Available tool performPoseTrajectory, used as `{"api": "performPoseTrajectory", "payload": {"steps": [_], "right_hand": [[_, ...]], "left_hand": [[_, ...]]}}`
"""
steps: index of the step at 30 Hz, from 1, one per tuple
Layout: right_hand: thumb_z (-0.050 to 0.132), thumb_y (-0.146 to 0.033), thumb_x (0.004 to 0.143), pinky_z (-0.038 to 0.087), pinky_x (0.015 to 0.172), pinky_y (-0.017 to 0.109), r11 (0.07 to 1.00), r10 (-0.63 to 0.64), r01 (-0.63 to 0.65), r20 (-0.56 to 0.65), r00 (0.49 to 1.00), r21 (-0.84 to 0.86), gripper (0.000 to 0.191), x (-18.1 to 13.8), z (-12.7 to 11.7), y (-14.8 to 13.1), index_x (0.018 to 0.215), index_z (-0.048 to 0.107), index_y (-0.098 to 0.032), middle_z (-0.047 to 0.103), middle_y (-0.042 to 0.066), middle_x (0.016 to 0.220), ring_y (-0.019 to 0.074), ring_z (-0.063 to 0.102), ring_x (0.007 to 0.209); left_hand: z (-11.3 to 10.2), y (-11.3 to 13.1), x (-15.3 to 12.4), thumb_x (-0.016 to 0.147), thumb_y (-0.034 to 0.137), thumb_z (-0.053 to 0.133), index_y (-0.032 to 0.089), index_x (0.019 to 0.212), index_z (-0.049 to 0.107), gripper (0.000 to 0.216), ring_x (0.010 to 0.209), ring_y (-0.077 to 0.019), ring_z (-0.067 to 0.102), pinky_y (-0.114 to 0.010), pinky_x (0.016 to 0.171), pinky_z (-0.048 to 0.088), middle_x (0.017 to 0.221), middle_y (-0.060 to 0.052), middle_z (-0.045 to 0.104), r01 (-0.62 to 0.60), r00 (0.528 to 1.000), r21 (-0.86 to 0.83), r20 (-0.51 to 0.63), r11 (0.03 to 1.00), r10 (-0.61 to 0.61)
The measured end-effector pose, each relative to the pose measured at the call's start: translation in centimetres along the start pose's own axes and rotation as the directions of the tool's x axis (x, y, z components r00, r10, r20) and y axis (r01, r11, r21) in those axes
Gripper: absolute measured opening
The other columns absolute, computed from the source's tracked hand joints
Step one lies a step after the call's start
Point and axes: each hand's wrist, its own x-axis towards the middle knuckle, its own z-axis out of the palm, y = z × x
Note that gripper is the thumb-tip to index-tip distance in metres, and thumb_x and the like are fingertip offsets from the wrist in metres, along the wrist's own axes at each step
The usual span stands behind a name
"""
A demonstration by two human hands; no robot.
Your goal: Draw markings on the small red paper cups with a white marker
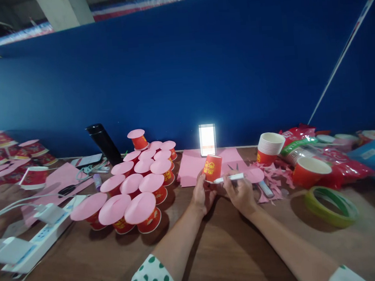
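Note:
My left hand (204,197) is closed around a red paper cup (212,168) with yellow lettering, held tilted above the table. In my right hand (241,195) is a slim white pen (231,177), pinched between the fingers. The pen's left end lies at the lower edge of the cup; whether it touches cannot be made out. Behind the cup lie pink paper sheets (189,168). A pink paper disc (254,175) rests just right of the pen. Several upturned red cups, each topped with a pink paper disc (140,208), stand left of my left hand.
At the right are a cup stack (270,147), a red cup (310,170), green-yellow tape (332,207) and pink scraps (276,176). A bright phone (208,139) stands behind. Leftward are a black bottle (103,142), a power strip (45,234) and another person's hand (7,200).

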Motion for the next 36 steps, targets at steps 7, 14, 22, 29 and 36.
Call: {"api": "performPoseTrajectory", "payload": {"steps": [7,14,22,29,36], "right_hand": [[0.044,-0.027,0.092,0.049,0.065,0.031,1.000,-0.025,0.025,0.000,1.000,-0.011,0.020,-0.01,0.04,0.09,0.080,0.057,-0.018,0.064,0.006,0.073,0.0181,0.061,0.067],[0.044,-0.028,0.092,0.048,0.065,0.031,0.999,-0.041,0.040,-0.011,0.999,-0.026,0.020,-0.04,0.15,0.29,0.079,0.056,-0.019,0.064,0.005,0.071,0.0184,0.061,0.067],[0.045,-0.025,0.091,0.049,0.065,0.031,0.997,-0.060,0.059,-0.023,0.998,-0.041,0.018,0.10,0.10,0.16,0.079,0.056,-0.019,0.064,0.006,0.073,0.0185,0.062,0.068],[0.045,-0.025,0.091,0.049,0.067,0.031,0.996,-0.075,0.073,-0.030,0.997,-0.046,0.016,0.03,0.19,0.33,0.081,0.056,-0.019,0.065,0.006,0.076,0.0181,0.061,0.070],[0.045,-0.026,0.092,0.050,0.066,0.030,0.998,-0.048,0.046,-0.026,0.999,-0.052,0.018,0.04,0.14,0.36,0.080,0.056,-0.018,0.065,0.007,0.074,0.0180,0.062,0.068]], "left_hand": [[0.05,0.06,0.02,0.077,0.034,0.064,0.023,0.110,0.057,0.035,0.076,-0.0161,0.063,-0.031,0.074,0.050,0.090,-0.003,0.067,-0.002,1.000,-0.005,0.013,1.000,0.002],[0.05,0.01,0.02,0.076,0.033,0.065,0.023,0.107,0.057,0.034,0.070,-0.0142,0.062,-0.030,0.072,0.050,0.088,-0.002,0.066,-0.011,1.000,-0.004,-0.010,1.000,0.011],[0.14,0.10,-0.06,0.076,0.034,0.065,0.024,0.108,0.056,0.035,0.071,-0.0144,0.062,-0.030,0.072,0.050,0.087,-0.002,0.066,-0.012,1.000,0.020,-0.015,1.000,0.012],[0.43,0.25,-0.24,0.076,0.036,0.066,0.024,0.109,0.056,0.037,0.069,-0.0139,0.062,-0.030,0.072,0.051,0.086,-0.002,0.067,-0.017,0.999,0.049,-0.034,0.999,0.019],[0.47,0.20,-0.31,0.077,0.034,0.064,0.025,0.110,0.056,0.035,0.071,-0.0127,0.062,-0.028,0.072,0.051,0.092,-0.002,0.066,-0.022,0.999,0.082,-0.045,0.996,0.026]]}}
